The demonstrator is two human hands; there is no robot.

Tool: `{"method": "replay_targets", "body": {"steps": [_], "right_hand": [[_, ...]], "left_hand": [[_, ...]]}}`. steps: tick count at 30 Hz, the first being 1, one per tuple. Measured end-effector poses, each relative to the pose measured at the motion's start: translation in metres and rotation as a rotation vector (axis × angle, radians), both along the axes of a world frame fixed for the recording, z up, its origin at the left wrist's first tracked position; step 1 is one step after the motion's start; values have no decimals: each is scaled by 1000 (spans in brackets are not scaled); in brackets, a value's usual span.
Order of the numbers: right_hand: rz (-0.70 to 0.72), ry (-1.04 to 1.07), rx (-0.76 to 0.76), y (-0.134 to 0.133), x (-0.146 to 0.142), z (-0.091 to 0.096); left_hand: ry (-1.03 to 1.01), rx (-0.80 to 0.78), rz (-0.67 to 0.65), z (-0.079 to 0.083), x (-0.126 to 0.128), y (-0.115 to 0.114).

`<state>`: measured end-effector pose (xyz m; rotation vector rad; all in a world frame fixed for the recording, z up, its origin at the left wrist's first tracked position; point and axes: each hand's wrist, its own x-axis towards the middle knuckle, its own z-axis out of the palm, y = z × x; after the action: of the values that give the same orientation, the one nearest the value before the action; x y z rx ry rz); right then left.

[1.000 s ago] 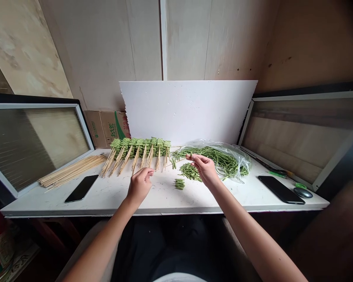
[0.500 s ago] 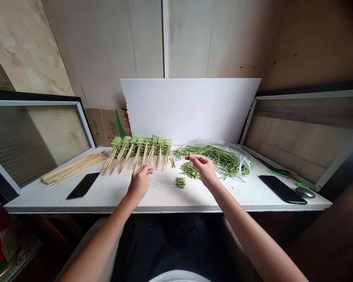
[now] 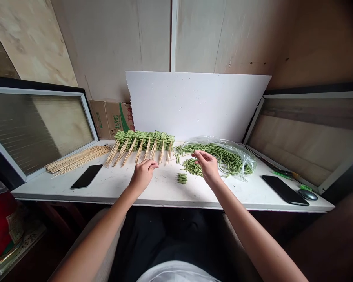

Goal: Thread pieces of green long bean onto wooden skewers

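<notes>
My left hand [image 3: 143, 173] is closed in a pinch around the near end of a thin bamboo skewer [image 3: 171, 159], which slants up to the right. At its far end my right hand [image 3: 207, 164] pinches a small piece of green bean, largely hidden by the fingers. A few bean pieces [image 3: 177, 158] are on the skewer or just behind it; I cannot tell which. Below the right hand sit a pile of cut bean pieces [image 3: 191, 167] and a small row of pieces [image 3: 182, 178]. Behind my left hand stand stacked bean skewers [image 3: 144, 140], sticks pointing toward me.
Bare bamboo skewers [image 3: 76, 158] and a phone [image 3: 86, 176] lie at left. Long beans [image 3: 232, 158] in a clear plastic bag [image 3: 249, 160] rest at back right. A second phone [image 3: 284, 190] and a dark oval object [image 3: 308, 194] are at right. A white board [image 3: 194, 105] stands behind.
The camera view has shifted slightly, so the table contents appear a little to the right. Both hands keep their pinch, and my left hand has turned slightly.
</notes>
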<state>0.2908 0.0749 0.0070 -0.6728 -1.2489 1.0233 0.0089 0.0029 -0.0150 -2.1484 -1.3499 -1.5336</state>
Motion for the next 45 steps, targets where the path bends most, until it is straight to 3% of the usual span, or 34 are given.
{"method": "replay_targets", "body": {"steps": [8,13,20,35,40,45], "right_hand": [[-41,-11,42,-15,-15,-6],[-5,-18,21,-21,-24,-13],[53,-1,-33,-28,-38,-20],[82,24,-116,-30,-45,-26],[83,8,-81,-28,-44,-26],[154,-163,14,-16,-26,-17]], "left_hand": [[-7,1,18,-6,-11,5],[18,-3,12,-7,-1,0],[29,157,28,1,10,-8],[124,287,71,2,5,-11],[108,281,41,1,8,-8],[78,255,63,-2,4,-4]]}}
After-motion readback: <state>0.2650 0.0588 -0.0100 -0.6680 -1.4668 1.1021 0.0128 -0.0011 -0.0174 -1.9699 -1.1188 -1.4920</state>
